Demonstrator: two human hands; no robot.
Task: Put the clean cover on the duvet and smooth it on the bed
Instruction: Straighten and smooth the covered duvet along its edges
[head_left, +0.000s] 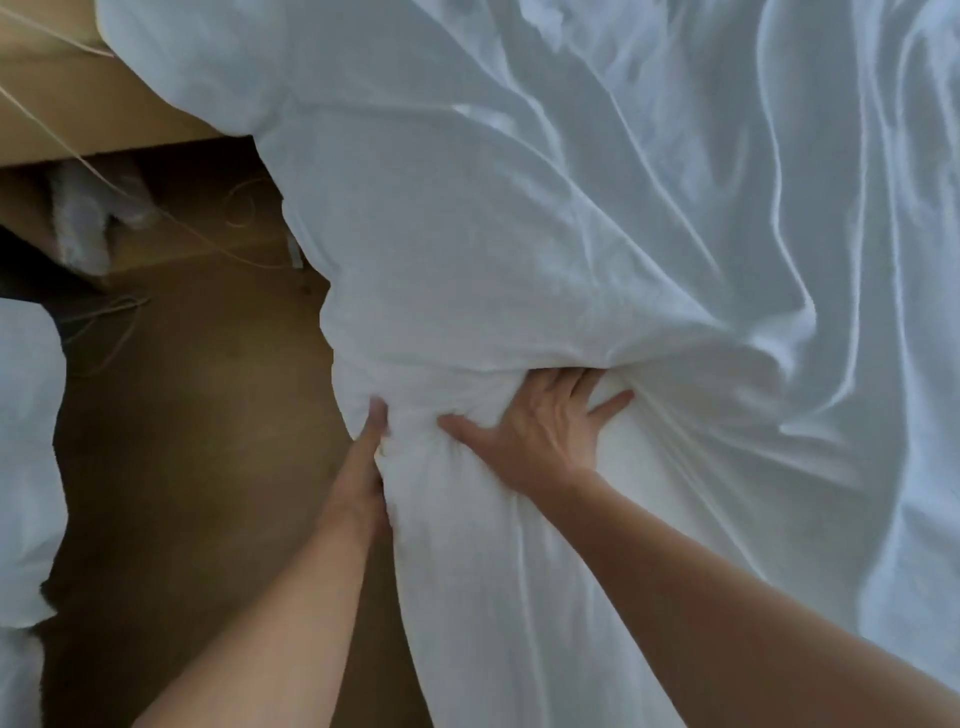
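Note:
A white duvet cover (571, 234) lies rumpled across the bed and fills most of the head view, hanging over the bed's left side. My left hand (363, 462) grips a bunched fold of it at the bed's side edge, with the fingers hidden in the cloth. My right hand (540, 426) lies flat on top of the cover just to the right, fingers spread, fingertips tucked under a raised fold. The duvet itself is hidden by the cloth.
A brown floor (208, 441) runs along the bed's left side. A wooden bedside unit (78, 104) stands at the upper left with thin white cables (67, 140) trailing over it. More white bedding (26, 441) sits at the left edge.

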